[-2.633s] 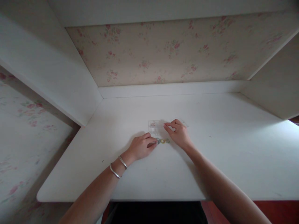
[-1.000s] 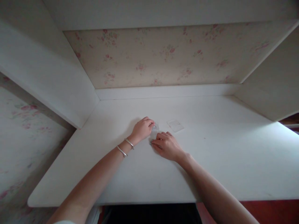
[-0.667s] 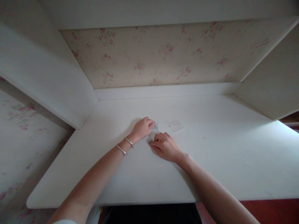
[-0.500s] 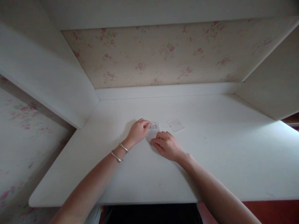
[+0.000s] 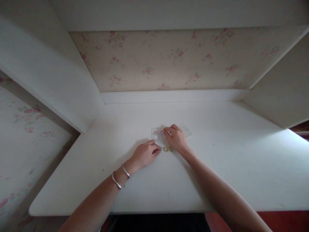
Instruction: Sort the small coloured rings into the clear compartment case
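Observation:
My left hand (image 5: 145, 153), with two silver bangles (image 5: 116, 180) at the wrist, is low over the white table. Its thumb and forefinger pinch a small bluish piece (image 5: 160, 148) that is mostly hidden. Just right of these fingertips lie a small yellowish ring-like piece (image 5: 165, 149) and a greenish one (image 5: 171, 149). Above them lies a shallow clear plastic box (image 5: 156, 131). My right hand (image 5: 176, 139) reaches over the box's right side, thumb and forefinger closed together; what they hold, if anything, is too small to make out. A flat clear plastic piece (image 5: 186, 130) lies partly behind that hand.
The white tabletop (image 5: 217, 174) runs to a rear ledge (image 5: 173, 96) below floral wallpaper (image 5: 156, 61). White panels (image 5: 67, 80) rise at the left and right. A tiny dark mark (image 5: 102, 170) shows left of the bangles.
My left hand has moved down, away from the clear box's upper left. My right hand has moved up over the box. Small yellowish and greenish pieces now show on the table between the hands.

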A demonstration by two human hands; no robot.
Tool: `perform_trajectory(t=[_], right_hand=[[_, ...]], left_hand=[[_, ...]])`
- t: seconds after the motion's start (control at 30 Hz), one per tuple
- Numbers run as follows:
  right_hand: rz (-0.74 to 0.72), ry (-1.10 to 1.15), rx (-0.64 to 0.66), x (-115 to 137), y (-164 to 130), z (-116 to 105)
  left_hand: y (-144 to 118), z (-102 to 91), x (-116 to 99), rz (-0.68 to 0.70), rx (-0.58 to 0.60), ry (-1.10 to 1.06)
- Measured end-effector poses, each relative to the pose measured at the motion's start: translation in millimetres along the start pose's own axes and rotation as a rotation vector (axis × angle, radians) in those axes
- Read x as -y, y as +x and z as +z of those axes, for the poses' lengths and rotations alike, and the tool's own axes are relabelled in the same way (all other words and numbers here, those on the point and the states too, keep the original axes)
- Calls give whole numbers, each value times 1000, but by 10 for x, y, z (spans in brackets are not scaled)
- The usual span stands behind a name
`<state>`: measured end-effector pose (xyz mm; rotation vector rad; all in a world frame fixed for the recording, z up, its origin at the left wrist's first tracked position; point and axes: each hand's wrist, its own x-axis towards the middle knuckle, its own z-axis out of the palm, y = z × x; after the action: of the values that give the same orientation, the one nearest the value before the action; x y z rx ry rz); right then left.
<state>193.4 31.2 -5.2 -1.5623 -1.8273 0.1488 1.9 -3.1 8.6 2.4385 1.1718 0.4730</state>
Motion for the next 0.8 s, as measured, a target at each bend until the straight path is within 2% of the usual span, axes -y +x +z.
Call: perform_trajectory(t=[0.23, 0.5, 0.8], right_hand=[[-6, 0, -3, -63, 35, 71], [126, 117, -30, -128, -109, -33], [109, 127, -10, -69, -185, -28]], left_hand=[[-5, 12, 11, -28, 11, 31], [-7, 17, 22, -12, 11, 39], [22, 31, 97, -29, 18, -39]])
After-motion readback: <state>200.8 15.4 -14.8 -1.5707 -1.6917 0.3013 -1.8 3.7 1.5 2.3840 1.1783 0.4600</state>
